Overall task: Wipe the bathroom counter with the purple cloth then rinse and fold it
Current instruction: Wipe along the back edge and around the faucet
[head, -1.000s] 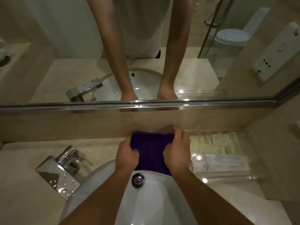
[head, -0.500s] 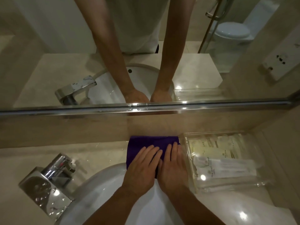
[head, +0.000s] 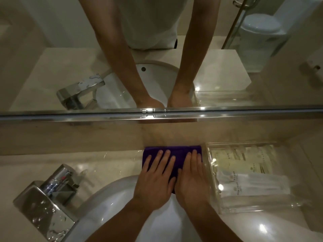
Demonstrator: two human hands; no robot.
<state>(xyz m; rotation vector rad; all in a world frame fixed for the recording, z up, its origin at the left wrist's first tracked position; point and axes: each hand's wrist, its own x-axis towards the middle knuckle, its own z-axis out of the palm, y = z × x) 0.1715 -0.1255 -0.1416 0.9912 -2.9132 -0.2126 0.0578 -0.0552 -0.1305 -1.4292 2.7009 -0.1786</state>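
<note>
On my feed the far left shows a boxy chrome faucet (head: 47, 203), beaded with water drops, standing on the glossy beige stone counter (head: 108, 165) with its spout angled toward the round white ceramic sink basin (head: 108, 199). Moving in from there, my left hand (head: 155, 182) lies flat with fingers straight and slightly spread, palm down on the folded purple cloth (head: 180, 154). It presses the cloth and grasps nothing. The cloth sits as a neat rectangle on the counter strip behind the basin, its far edge right up against the beige backsplash. Its near edge is hidden under my palms, so I cannot tell how far it reaches toward the basin rim. My right hand (head: 192, 179) lies just beside the left, thumbs nearly touching, also flat with fingers straight and together, pressing the right half of the cloth without curling around it. Its little finger runs along the cloth's right edge, just beside the clear plastic tray (head: 253, 207), which holds pale yellowish paper packets (head: 241, 159) at the back and white wrapped sachets (head: 251, 184) in front. Above everything a long chrome rail (head: 70, 116) borders the wall mirror (head: 218, 70), which reflects both forearms, the faucet, the basin and, at far right, a white toilet (head: 260, 25).
</note>
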